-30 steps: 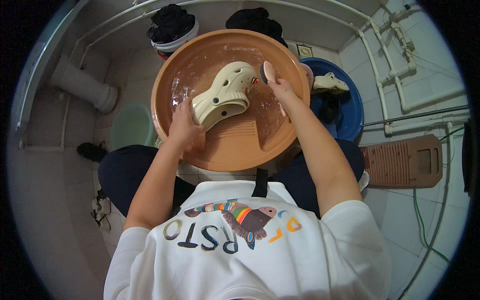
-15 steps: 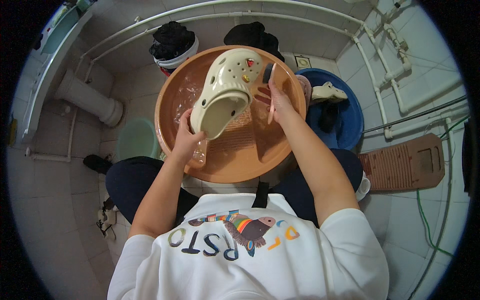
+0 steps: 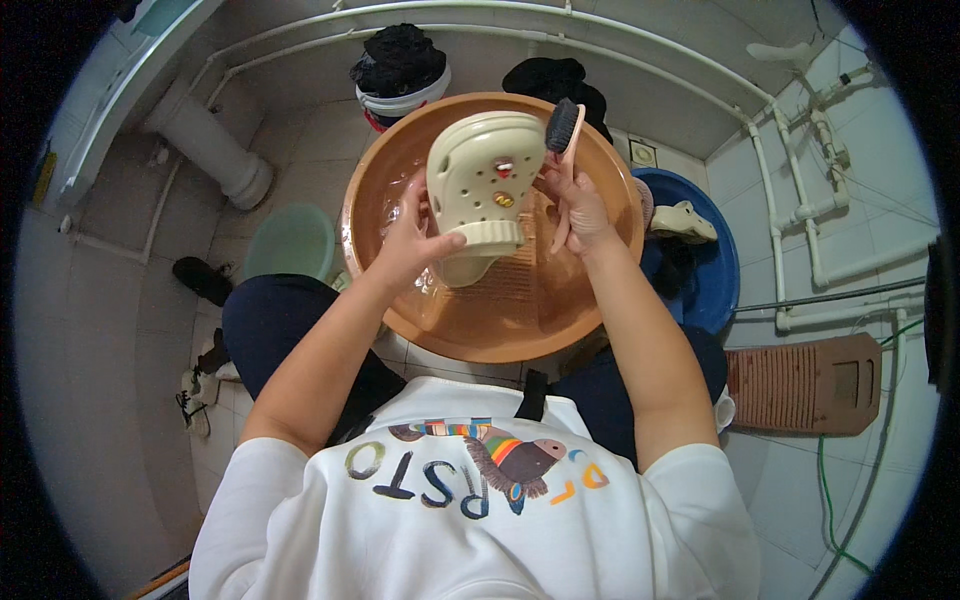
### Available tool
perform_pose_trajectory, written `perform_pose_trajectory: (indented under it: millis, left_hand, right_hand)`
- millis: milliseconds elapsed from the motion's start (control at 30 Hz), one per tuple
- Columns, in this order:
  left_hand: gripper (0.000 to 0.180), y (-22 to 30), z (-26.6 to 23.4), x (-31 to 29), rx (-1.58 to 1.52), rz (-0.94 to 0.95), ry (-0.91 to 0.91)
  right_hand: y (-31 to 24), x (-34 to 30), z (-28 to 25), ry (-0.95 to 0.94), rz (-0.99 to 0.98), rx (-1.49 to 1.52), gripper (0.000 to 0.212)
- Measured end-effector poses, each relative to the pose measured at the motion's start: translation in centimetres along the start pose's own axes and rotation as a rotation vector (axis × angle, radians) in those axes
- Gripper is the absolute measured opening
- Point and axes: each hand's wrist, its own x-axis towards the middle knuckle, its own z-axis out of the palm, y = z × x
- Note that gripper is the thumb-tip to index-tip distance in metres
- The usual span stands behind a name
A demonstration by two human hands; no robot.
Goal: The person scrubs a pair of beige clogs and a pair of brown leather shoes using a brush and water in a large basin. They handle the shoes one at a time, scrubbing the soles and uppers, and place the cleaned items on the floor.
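A cream clog (image 3: 478, 190) with vent holes and small coloured charms is held over the large orange basin (image 3: 365, 290), its top turned toward me. My left hand (image 3: 412, 240) grips its left side, thumb near the heel strap. In my right hand (image 3: 582, 208) is a pink-handled scrub brush (image 3: 566, 130), held upright with the dark bristles at the top. The fingers of that hand reach the clog's right edge; whether they press on it I cannot tell. Below the clog, the basin shows a ribbed washboard surface (image 3: 515, 300) and some water with suds.
At the right stands a blue basin (image 3: 728, 270) with another cream clog (image 3: 684, 222) in it. A brown washboard (image 3: 805, 385) leans nearby. On the left are a pale green basin (image 3: 290, 243) and dark footwear (image 3: 202, 280). A bucket of dark cloth (image 3: 400, 68) stands behind.
The clog has been turned so its top faces me more and its opening is hidden. The brush has rotated, bringing its bristles into view. The whole view has shifted slightly.
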Motion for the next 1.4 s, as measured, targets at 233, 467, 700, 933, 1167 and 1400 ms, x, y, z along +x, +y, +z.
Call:
perform_pose_trajectory:
  millis: [233, 467, 700, 933, 1167, 1400]
  left_hand:
    - [0.08, 3.3, -2.1, 1.5, 0.232, 0.14, 0.114]
    - [0.072, 0.9, -3.4, 1.9, 0.648, 0.074, 0.313]
    - [0.072, 1.8, -3.2, 2.0, 0.98, 0.231, 0.259]
    - [0.063, -0.8, -4.3, 2.8, 0.89, 0.261, 0.284]
    - [0.054, -0.1, -2.6, 3.4, 0.796, 0.112, 0.228]
    - [0.055, -0.1, -1.9, 4.1, 0.815, 0.154, 0.257]
  right_hand:
    - [0.3, 0.0, 2.5, -0.122, 0.008, -0.028, 0.04]
    - [6.6, 3.9, -9.3, 0.179, 0.202, -0.917, 0.044]
    - [14.3, 4.4, -17.3, 0.426, 0.333, -0.989, 0.009]
    - [6.7, 5.0, -4.8, 0.158, -0.122, -0.719, 0.047]
    - [0.9, -0.2, 6.7, -0.038, -0.415, -1.452, 0.054]
    - [-0.1, 3.0, 0.2, 0.136, -0.296, -1.382, 0.053]
